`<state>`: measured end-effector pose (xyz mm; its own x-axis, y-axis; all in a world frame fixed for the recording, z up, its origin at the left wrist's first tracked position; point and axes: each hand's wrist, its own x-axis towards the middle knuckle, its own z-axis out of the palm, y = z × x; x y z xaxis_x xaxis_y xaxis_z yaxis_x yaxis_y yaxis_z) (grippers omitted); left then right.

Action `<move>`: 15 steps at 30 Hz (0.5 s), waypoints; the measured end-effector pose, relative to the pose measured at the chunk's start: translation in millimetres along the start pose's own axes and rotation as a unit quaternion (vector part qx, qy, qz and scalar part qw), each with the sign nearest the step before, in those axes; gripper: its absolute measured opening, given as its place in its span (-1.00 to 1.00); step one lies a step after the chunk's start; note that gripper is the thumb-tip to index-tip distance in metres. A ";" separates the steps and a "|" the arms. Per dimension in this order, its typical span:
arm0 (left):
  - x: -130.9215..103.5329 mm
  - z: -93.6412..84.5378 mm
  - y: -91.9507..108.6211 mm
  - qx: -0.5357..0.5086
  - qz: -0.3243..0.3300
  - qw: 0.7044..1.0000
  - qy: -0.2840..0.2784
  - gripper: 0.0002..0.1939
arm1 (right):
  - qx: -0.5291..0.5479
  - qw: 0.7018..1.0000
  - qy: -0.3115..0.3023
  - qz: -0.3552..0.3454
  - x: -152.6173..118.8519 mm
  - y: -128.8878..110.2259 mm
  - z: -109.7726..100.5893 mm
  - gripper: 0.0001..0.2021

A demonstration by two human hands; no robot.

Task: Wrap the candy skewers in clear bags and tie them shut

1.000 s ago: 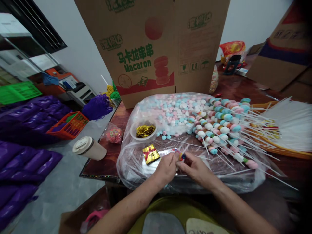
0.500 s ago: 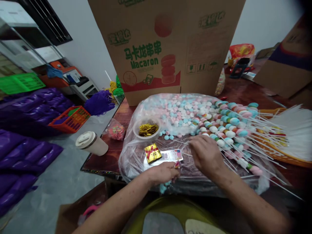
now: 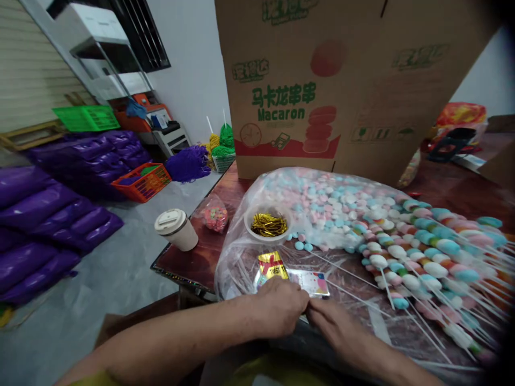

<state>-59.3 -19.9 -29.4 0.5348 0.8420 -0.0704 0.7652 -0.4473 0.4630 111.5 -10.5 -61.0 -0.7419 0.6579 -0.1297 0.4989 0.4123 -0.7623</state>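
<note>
At the front edge of the table my left hand (image 3: 281, 306) is closed, its knuckles up. My right hand (image 3: 332, 321) meets it from the right, fingers pressed together; whatever lies between them is hidden. Just beyond them are a gold pack of twist ties (image 3: 272, 265) and a shiny printed packet (image 3: 311, 282). A round plastic bowl (image 3: 250, 231) holds loose gold twist ties (image 3: 269, 224). To the right lies a pile of skewered pastel candies (image 3: 426, 257) with white sticks. Loose pink, white and blue candies (image 3: 338, 201) fill a clear plastic bag (image 3: 237, 257).
A large cardboard box (image 3: 362, 107) stands at the back of the table. On the left are a lidded cup (image 3: 183, 236) and a small bag of colourful pieces (image 3: 215, 217). Purple packs (image 3: 52, 236) and an orange basket (image 3: 142, 185) sit on the floor.
My right hand has left the skewered candies and joined my left hand at the table's front edge. The view has swung, so the scene sits farther right.
</note>
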 end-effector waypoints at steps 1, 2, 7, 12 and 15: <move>-7.8 0.1 -3.5 0.074 0.056 0.995 0.046 -0.94 | 0.077 0.994 -0.046 0.062 2.7 -5.2 -0.4 -0.75; -16.3 1.3 -7.6 0.124 0.106 0.983 0.089 -0.89 | 0.120 0.983 -0.090 0.109 6.8 -10.5 -2.6 -0.74; -52.0 17.8 -27.8 -0.050 0.017 0.957 0.284 -0.74 | 0.029 0.983 -0.152 0.095 75.9 -31.3 -42.4 -0.76; -59.6 22.0 -38.1 -0.486 -0.313 0.733 0.359 -0.73 | -0.154 0.984 -0.016 0.091 204.3 -41.7 -65.9 -0.77; -61.8 20.1 -43.6 -0.597 -0.360 0.607 0.382 -0.67 | -0.243 0.963 0.004 0.120 249.4 -38.0 -54.6 -0.69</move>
<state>-118.5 -58.5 -63.0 -0.4549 0.7881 -0.4147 -0.3456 0.2729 0.8978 -68.0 172.3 -29.8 -0.5771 0.7746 -0.2587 0.8073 0.4931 -0.3242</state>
